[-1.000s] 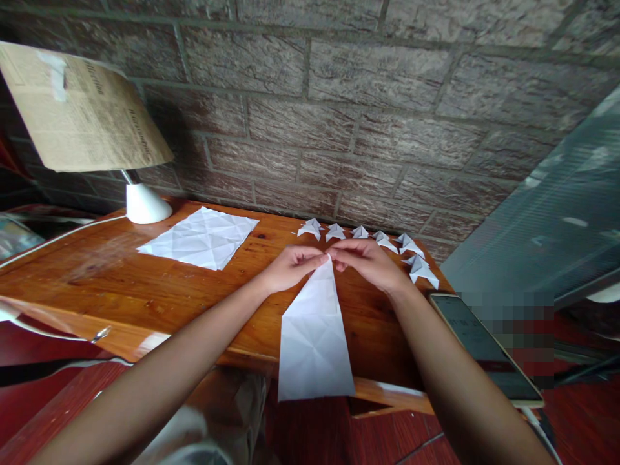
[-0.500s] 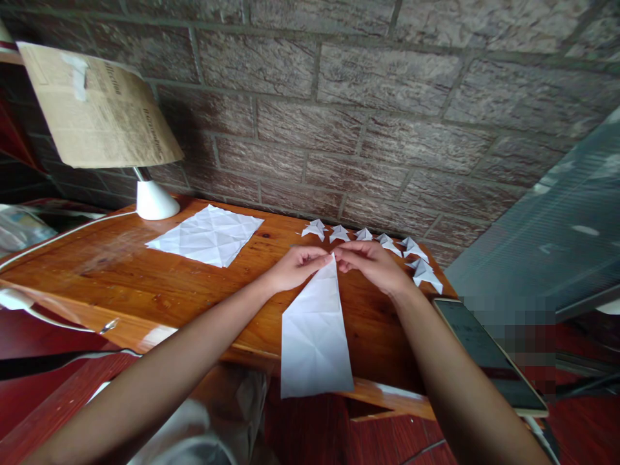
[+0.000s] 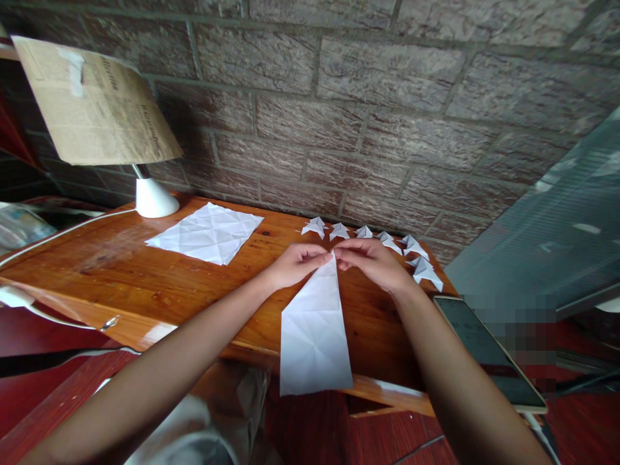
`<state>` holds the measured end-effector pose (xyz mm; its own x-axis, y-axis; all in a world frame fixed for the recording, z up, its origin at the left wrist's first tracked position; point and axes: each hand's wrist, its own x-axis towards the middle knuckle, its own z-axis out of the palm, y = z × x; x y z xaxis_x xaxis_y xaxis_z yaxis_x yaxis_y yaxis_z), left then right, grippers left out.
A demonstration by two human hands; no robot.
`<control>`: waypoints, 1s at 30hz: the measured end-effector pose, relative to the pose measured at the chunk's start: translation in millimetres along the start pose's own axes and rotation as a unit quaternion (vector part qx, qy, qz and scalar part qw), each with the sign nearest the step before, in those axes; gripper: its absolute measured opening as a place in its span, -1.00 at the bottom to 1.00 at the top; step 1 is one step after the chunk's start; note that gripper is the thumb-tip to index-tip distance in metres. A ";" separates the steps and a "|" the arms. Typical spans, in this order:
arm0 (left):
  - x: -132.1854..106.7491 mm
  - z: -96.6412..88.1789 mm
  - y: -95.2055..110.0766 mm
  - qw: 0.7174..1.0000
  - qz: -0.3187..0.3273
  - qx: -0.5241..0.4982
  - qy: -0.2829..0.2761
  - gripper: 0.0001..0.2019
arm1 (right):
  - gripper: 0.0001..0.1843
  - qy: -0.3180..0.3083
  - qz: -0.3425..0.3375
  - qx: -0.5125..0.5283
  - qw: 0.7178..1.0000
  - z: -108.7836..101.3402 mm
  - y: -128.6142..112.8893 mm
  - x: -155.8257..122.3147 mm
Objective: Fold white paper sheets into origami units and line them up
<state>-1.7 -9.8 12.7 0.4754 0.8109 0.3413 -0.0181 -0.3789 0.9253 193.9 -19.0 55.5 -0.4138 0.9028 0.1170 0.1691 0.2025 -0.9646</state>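
Note:
A white sheet of paper (image 3: 314,342), creased and folded to a point at its far end, lies over the front part of the table. Its near end reaches past the table's front edge. My left hand (image 3: 301,263) pinches the pointed tip between thumb and fingers from the left. From the right, my right hand (image 3: 371,261) closes its fingertips on the same tip. The two hands almost touch there, and the fingers hide the very end of the point.
Several small folded paper shapes (image 3: 426,274) line the table's back and right edges. Creased white sheets (image 3: 208,232) lie at the left, near a lamp (image 3: 155,199). A tablet (image 3: 489,352) rests at the right edge. A brick wall (image 3: 339,129) stands behind the wooden table (image 3: 194,297).
Almost nothing differs. Both hands stay at the paper's tip, and the view has shifted very slightly.

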 end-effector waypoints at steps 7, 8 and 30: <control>0.5 -1.6 -6.0 1.000 -0.004 -0.006 0.013 -0.61 | -0.66 0.001 0.001 0.007 1.000 1.5 4.4 2.0; 0.5 -1.8 -6.3 1.000 -0.004 -0.005 0.015 -0.61 | -0.66 0.003 0.002 0.010 1.000 2.0 4.9 2.2; 3.2 -0.2 -6.1 0.985 -0.016 -0.091 0.144 -0.68 | -0.62 0.058 -0.047 0.059 0.995 22.2 13.6 4.5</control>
<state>-0.3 -4.7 8.2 0.2086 0.9244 0.3194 -0.1773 -0.2854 0.9419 174.5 -20.6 37.6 -0.3152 0.9214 0.2274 0.0252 0.2476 -0.9685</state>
